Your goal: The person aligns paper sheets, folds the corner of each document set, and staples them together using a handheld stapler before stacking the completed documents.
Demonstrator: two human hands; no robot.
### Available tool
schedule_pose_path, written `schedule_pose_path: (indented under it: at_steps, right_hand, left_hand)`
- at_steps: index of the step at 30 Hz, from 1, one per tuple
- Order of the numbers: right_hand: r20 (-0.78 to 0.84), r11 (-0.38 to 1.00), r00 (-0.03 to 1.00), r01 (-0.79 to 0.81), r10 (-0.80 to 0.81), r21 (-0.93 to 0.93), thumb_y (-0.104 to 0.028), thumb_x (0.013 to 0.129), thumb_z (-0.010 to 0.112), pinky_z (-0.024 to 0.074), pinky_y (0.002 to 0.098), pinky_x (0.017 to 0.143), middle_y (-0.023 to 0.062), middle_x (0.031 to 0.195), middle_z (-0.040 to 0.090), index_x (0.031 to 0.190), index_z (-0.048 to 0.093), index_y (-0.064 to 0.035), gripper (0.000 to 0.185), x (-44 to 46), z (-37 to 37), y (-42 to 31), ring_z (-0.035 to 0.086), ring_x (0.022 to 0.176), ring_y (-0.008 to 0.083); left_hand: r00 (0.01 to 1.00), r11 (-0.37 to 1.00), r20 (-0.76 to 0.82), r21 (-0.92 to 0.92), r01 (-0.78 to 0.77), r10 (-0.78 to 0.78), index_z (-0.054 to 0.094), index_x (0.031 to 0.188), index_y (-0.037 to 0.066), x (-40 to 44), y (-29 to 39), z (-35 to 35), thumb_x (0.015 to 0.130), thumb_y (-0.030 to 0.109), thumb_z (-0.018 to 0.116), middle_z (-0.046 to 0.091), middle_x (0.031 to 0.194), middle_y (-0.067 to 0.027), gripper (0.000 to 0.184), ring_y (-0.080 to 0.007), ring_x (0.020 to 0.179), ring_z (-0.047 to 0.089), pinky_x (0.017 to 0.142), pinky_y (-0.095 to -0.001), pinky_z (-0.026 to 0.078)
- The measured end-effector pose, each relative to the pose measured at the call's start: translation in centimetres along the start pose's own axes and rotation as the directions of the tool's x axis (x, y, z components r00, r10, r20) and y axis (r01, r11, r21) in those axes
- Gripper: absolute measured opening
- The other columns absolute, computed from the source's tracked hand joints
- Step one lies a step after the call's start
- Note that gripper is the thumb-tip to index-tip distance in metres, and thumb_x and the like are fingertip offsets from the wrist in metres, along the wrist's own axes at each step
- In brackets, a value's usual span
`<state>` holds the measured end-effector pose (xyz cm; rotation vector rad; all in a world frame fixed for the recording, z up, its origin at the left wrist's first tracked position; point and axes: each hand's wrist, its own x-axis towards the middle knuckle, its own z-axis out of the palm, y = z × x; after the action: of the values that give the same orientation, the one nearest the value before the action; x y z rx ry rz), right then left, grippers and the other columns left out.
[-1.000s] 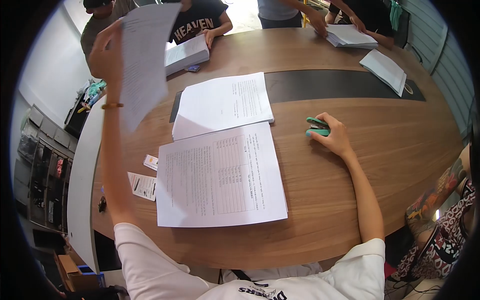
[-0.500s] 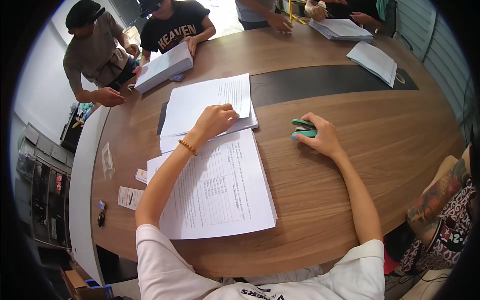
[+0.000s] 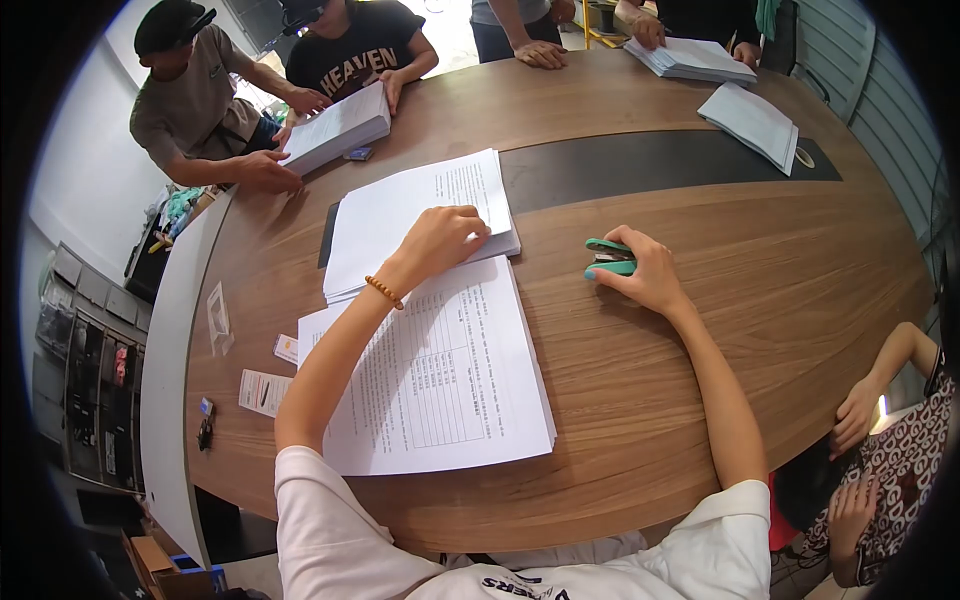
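My right hand (image 3: 650, 272) is wrapped round a green stapler (image 3: 612, 257) just above the brown table, its jaws pointing left towards the papers. My left hand (image 3: 440, 240) lies over the lower right corner of the farther paper stack (image 3: 385, 220), fingers bent and closed on the edge of its top sheets. The fingertips are partly hidden. Closer to me is a second stack of printed sheets (image 3: 440, 400), its top page carrying a table of lines. My left forearm crosses over that nearer stack.
On the left lie a small printed card (image 3: 262, 392), a clear plastic piece (image 3: 218, 320) and a small dark object (image 3: 205, 425). People across the table handle a thick paper stack (image 3: 340, 128) and another pile (image 3: 690, 58). A tape roll (image 3: 804, 158) sits beside folded papers (image 3: 752, 125). Someone sits at right.
My hands have barely moved. At the far left, a person has brought both hands to the thick stack. The person at right has shifted, and both their hands now show.
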<state>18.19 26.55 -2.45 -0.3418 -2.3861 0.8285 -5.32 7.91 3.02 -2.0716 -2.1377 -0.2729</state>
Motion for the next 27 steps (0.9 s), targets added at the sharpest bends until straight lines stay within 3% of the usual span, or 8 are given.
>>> schedule_pose_path:
  at_steps: [4, 6, 8, 10, 12, 19, 23, 27]
  right_hand:
    - [0.001, 1.000, 1.000, 0.002, -0.002, 0.002, -0.046, 0.066, 0.072, 0.0467, 0.0350, 0.064, 0.0105, 0.079, 0.062, 0.085, 0.058, -0.0059, 0.046, 0.0, 0.0, 0.2, 0.060, 0.073, 0.0269]
    - [0.003, 1.000, 1.000, -0.003, 0.003, 0.023, -0.045, 0.067, 0.072, 0.0467, 0.0347, 0.065, 0.0106, 0.079, 0.062, 0.085, 0.059, -0.0057, 0.045, 0.0, 0.1, 0.1, 0.060, 0.073, 0.0267]
    - [-0.001, 0.999, 1.000, -0.007, 0.007, 0.036, -0.044, 0.067, 0.072, 0.0468, 0.0346, 0.065, 0.0107, 0.079, 0.062, 0.085, 0.059, -0.0056, 0.044, -0.1, 0.0, 0.0, 0.060, 0.073, 0.0266]
    - [-0.004, 0.999, 1.000, -0.001, 0.001, 0.053, -0.043, 0.067, 0.073, 0.0469, 0.0345, 0.065, 0.0107, 0.080, 0.062, 0.085, 0.059, -0.0056, 0.044, 0.0, 0.0, 0.0, 0.060, 0.073, 0.0265]
    - [-0.007, 1.000, 1.000, -0.002, 0.003, 0.027, -0.042, 0.066, 0.073, 0.0471, 0.0343, 0.066, 0.0105, 0.080, 0.063, 0.085, 0.059, -0.0057, 0.043, 0.0, 0.0, 0.0, 0.061, 0.073, 0.0262]
    - [-0.009, 0.999, 1.000, -0.005, 0.006, 0.040, -0.042, 0.066, 0.073, 0.0470, 0.0341, 0.065, 0.0097, 0.079, 0.063, 0.085, 0.059, -0.0059, 0.043, 0.0, -0.1, -0.4, 0.061, 0.072, 0.0257]
    - [-0.005, 1.000, 1.000, -0.005, 0.005, 0.009, -0.043, 0.067, 0.072, 0.0466, 0.0344, 0.064, 0.0095, 0.079, 0.062, 0.084, 0.059, -0.0061, 0.043, -0.1, -0.2, -0.3, 0.060, 0.072, 0.0258]
    - [-0.005, 0.999, 1.000, -0.002, 0.002, 0.034, -0.045, 0.067, 0.072, 0.0466, 0.0349, 0.065, 0.0096, 0.079, 0.063, 0.085, 0.058, -0.0062, 0.044, -0.1, -0.2, -0.4, 0.060, 0.073, 0.0262]
  left_hand:
    - [0.973, 0.957, -0.153, -0.260, 0.127, -0.171, 0.069, 0.085, 0.004, -0.2, -1.0, -1.1, 0.077, 0.009, 0.063, 0.067, 0.080, -0.0081, 0.011, -0.0180, 0.061, 0.061, 0.060, -0.0291, 0.050]
    - [0.851, 0.886, -0.358, -0.403, 0.231, -0.385, 0.069, 0.090, 0.004, -0.1, -2.4, -2.3, 0.079, 0.010, 0.063, 0.068, 0.077, -0.0055, 0.013, -0.0108, 0.062, 0.060, 0.058, -0.0238, 0.049]
    - [0.784, 0.702, -0.253, -0.648, 0.297, -0.566, 0.069, 0.093, 0.003, -0.4, -5.6, -4.1, 0.081, 0.014, 0.064, 0.067, 0.077, -0.0012, 0.016, -0.0062, 0.069, 0.060, 0.062, -0.0199, 0.048]
    - [0.738, 0.626, -0.193, -0.687, 0.369, -0.647, 0.068, 0.096, 0.002, -0.6, -7.3, -5.8, 0.082, 0.016, 0.064, 0.066, 0.080, -0.0010, 0.020, -0.0059, 0.074, 0.061, 0.066, -0.0181, 0.048]
    - [0.661, 0.419, -0.173, -0.877, 0.233, -0.730, 0.067, 0.097, 0.001, -1.2, -8.4, -6.8, 0.081, 0.017, 0.067, 0.066, 0.081, -0.0037, 0.023, -0.0075, 0.070, 0.060, 0.061, -0.0168, 0.045]
    - [0.653, 0.295, -0.137, -0.945, 0.138, -0.745, 0.064, 0.102, -0.002, -2.9, -9.8, -8.0, 0.080, 0.018, 0.068, 0.066, 0.087, -0.0067, 0.031, -0.0103, 0.074, 0.063, 0.068, -0.0208, 0.050]
    - [0.612, 0.301, -0.155, -0.943, 0.142, -0.775, 0.064, 0.101, -0.003, -2.8, -9.8, -7.9, 0.080, 0.018, 0.068, 0.066, 0.087, -0.0067, 0.030, -0.0104, 0.074, 0.063, 0.067, -0.0205, 0.050]
    - [0.685, 0.393, -0.143, -0.892, 0.223, -0.714, 0.066, 0.097, -0.001, -2.3, -8.4, -7.9, 0.080, 0.017, 0.068, 0.066, 0.083, -0.0060, 0.025, -0.0094, 0.070, 0.062, 0.064, -0.0200, 0.050]
